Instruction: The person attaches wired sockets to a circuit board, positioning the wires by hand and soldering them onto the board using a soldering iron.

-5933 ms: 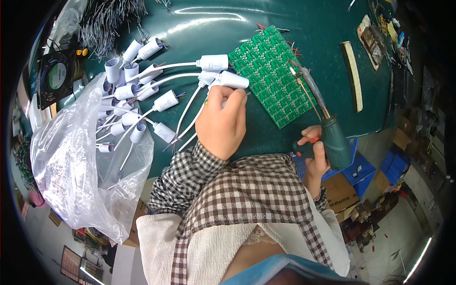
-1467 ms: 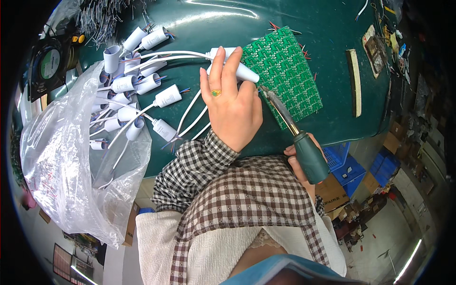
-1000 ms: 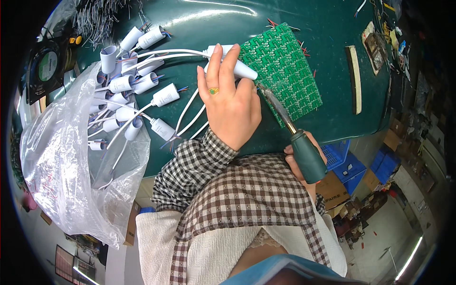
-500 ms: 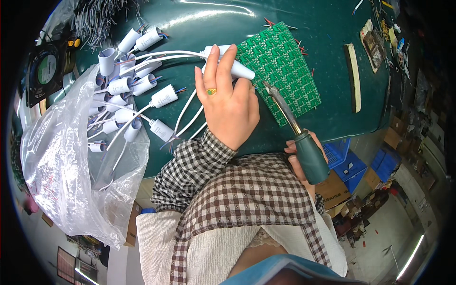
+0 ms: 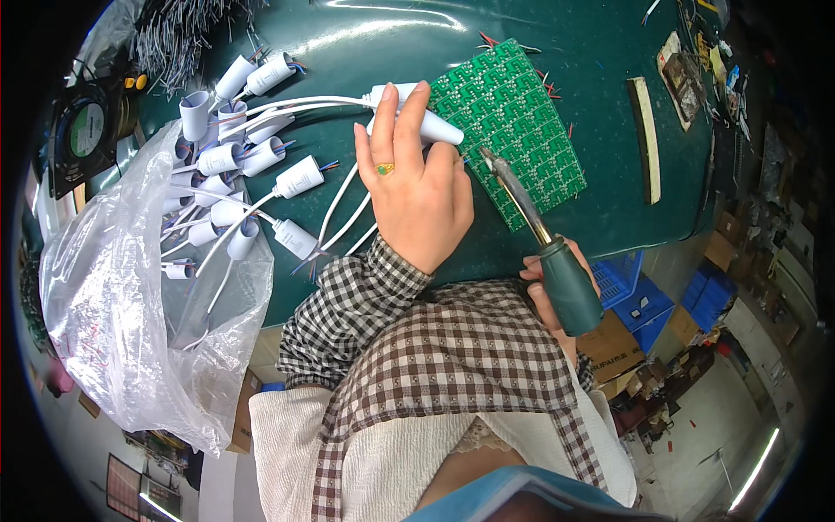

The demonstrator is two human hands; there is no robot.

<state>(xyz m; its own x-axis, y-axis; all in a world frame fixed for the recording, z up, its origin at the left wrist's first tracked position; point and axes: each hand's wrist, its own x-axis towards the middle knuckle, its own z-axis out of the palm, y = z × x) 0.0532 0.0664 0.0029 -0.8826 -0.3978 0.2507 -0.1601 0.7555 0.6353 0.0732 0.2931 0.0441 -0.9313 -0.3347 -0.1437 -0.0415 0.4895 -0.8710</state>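
Note:
My left hand [image 5: 422, 191] is closed over white plastic sleeves [image 5: 442, 130] with white cables, at the left edge of a green circuit board panel [image 5: 513, 130]. Its index and middle fingers lie across the sleeves, while the thumb side is partly hidden. Thin wire shows by its fingertips near the board. In my right hand [image 5: 537, 283] is a soldering iron [image 5: 570, 287], gripped by its dark green handle. The iron's tip points up and left, over the panel's lower left part. Whether the tip touches the board, I cannot tell.
Several more white sleeves with cables [image 5: 300, 177] lie on the green table at left, partly in a clear plastic bag [image 5: 113, 287]. A black fan [image 5: 87, 129] stands at far left. A bundle of wires [image 5: 178, 39] is behind. A pale strip [image 5: 645, 139] and a dirty pad [image 5: 683, 83] lie at right.

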